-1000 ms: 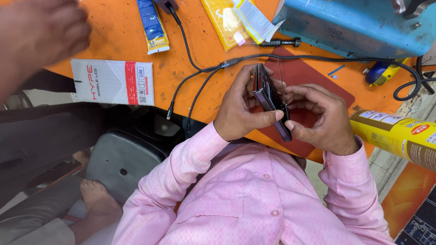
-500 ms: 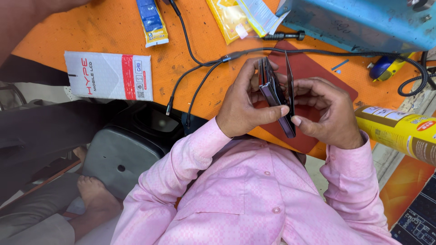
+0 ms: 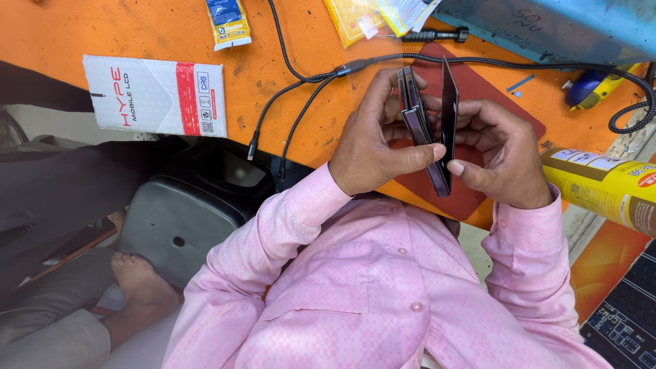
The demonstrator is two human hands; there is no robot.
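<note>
Head view, hands parting slim phone, glossy panel

This is a small phone repair workshop. The orange surface is worn and scuffed, with a dark red work mat laid on it. Black charging cables trail across it, and a white parts box lies at the left. Small sachets and yellow packets lie at the far edge. A blue machine sits at the far right, a yellow spray can lies at the right, and a circuit board shows at the near right.
</note>
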